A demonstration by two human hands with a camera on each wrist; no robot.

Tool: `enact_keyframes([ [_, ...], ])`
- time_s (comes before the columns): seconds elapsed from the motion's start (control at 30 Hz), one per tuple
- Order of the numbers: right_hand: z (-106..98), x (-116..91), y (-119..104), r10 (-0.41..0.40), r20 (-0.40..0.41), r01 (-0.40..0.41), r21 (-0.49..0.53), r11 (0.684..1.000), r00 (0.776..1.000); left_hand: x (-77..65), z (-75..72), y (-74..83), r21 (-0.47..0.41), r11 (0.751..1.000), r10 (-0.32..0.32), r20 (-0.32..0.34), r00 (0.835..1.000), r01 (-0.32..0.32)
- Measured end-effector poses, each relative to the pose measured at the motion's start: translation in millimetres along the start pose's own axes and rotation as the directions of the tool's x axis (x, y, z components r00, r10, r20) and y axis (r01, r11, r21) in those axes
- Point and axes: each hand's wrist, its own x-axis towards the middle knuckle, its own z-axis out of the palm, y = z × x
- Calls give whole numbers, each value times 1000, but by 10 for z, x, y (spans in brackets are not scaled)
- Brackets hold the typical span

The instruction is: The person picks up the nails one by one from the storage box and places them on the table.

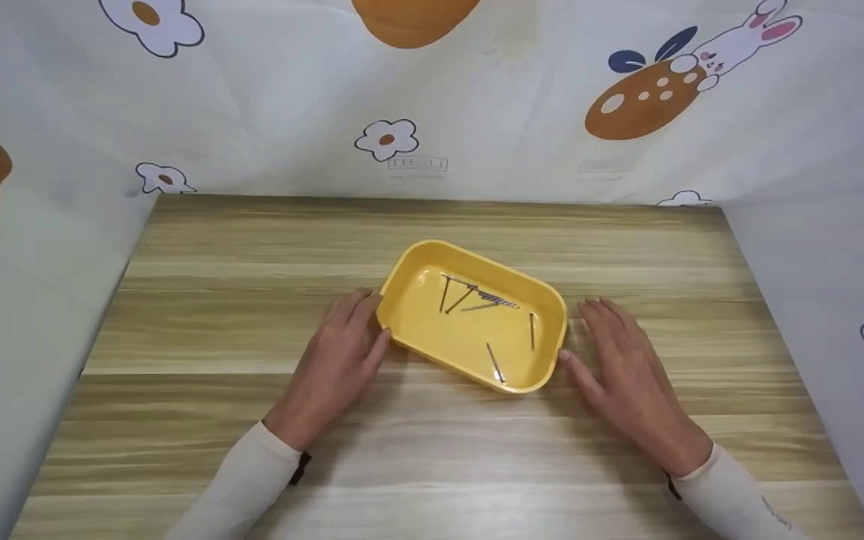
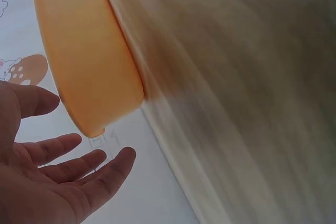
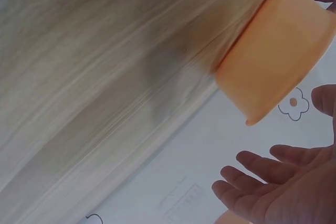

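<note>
A yellow plastic tray (image 1: pixel 439 341) lies at a slant on the wooden table, with several thin metal nails (image 1: pixel 466 296) scattered on its floor. At its left end is my left hand (image 1: pixel 334 360), thumb and fingertips right by the rim. In the left wrist view that hand's fingers (image 2: pixel 71 166) are spread and loosely bent around the tray's corner (image 2: pixel 105 108). My right hand (image 1: pixel 627 375) lies off the other end, thumb tip close to the tray wall. Its fingers (image 3: pixel 257 171) look relaxed and apart from the tray (image 3: pixel 273 56) in the right wrist view.
The wood-grain table (image 1: pixel 199 315) extends around the tray on all sides. Pale sheeting printed with flowers and a rabbit forms a back wall (image 1: pixel 289 97) and side walls (image 1: pixel 814 247) along the table's edges. Light sleeves (image 1: pixel 241 472) cover both forearms.
</note>
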Motion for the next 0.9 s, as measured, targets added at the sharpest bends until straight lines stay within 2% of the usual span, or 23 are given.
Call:
enact_keyframes([
  [0.2, 16, 29, -42, -17, -23, 18, 24, 1000, 1000, 9, 19, -4, -70, 996, -55, 39, 998, 58],
  [0.3, 29, 52, -70, -27, -32, 28, 44, 999, 999, 21, 25, 0, -146, 982, -114, 68, 991, 123],
  [0.4, 45, 75, -99, -41, -42, 43, 54, 998, 998, 35, 35, 1, -242, 948, -186, 100, 978, 205],
  [0.53, 71, 101, -133, -73, -70, 78, 62, 995, 995, 45, 48, 1, -358, 889, -254, 135, 958, 286],
  [0.77, 104, 122, -174, -90, -51, 93, 60, 994, 995, 57, 70, 11, -503, 802, -289, 148, 946, 323],
  [0.9, 140, 136, -197, -108, -60, 111, 58, 992, 992, 64, 83, 27, -535, 769, -315, 163, 935, 351],
])
